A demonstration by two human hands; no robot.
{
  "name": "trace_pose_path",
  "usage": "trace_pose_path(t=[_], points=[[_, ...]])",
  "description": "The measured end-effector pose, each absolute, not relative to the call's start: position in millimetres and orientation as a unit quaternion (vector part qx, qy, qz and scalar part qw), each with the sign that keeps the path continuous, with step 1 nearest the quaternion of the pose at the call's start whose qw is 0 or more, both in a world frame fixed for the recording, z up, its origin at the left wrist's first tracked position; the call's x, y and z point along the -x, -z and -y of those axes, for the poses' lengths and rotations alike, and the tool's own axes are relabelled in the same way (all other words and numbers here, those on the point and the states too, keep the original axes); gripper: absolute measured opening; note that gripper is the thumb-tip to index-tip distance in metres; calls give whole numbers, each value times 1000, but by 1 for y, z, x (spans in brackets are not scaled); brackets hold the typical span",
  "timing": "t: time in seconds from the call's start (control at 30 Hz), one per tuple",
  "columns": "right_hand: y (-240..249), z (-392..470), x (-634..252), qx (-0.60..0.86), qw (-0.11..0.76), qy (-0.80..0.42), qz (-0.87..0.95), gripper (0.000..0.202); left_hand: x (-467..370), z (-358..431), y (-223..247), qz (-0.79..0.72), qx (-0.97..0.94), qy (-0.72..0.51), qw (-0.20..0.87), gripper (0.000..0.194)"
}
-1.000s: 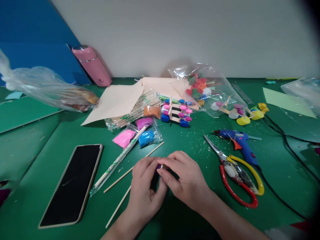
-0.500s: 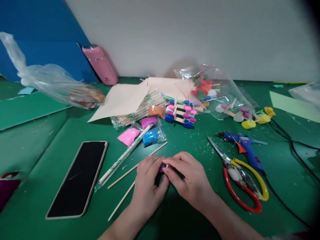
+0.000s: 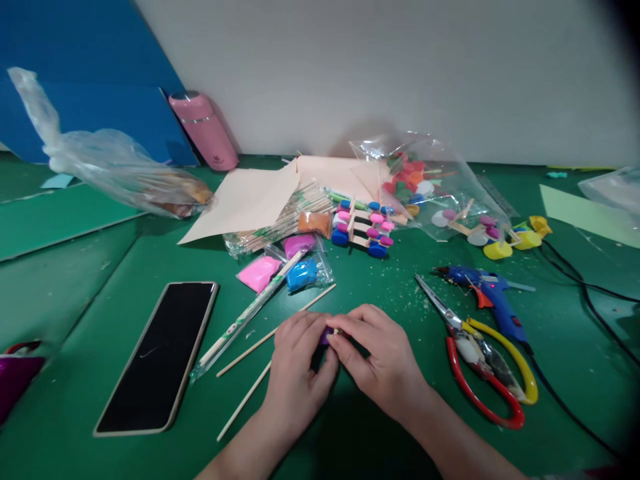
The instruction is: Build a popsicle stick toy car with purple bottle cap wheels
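L hand (image 3: 300,367) & R hand (image 3: 377,350) bare, forearms (image 3: 453,430) likewise.

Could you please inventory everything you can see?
wall: one, grey, back
table: one, green, below
flask: one, pink, back left
bags: several, clear, back
paper: several, peach or green, back
packets: four, orange, purple, pink, blue, centre
loose sticks: two, pale, left
bagged sticks: many, pale, centre
wheeled models: several, multicoloured, centre
phone: one, black, left
glue gun: one, blue, right
scissors: one, red-yellow handled, right
held piece: one, purple, front
hands: two, bare, front
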State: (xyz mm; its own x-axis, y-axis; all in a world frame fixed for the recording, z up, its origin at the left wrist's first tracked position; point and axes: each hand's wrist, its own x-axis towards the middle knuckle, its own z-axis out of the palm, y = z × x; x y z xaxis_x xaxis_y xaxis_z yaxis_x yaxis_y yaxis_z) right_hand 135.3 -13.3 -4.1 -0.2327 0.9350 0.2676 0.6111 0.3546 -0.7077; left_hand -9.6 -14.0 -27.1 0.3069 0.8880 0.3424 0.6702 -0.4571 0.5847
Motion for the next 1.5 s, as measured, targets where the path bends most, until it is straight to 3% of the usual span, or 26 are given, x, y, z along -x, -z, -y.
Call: trace_pose_path(t=[0.6,0.93,1.5], points=[[4,14,-135,519,337,-237,749,21,9,13,25,-492,-781,-331,198,25],[4,13,-135,520,333,-244,748,20,21,0,18,-447,-755,-342,338,23],[4,15,-134,521,339,-252,742,19,21,-1,20,-438,-755,-354,336,23]])
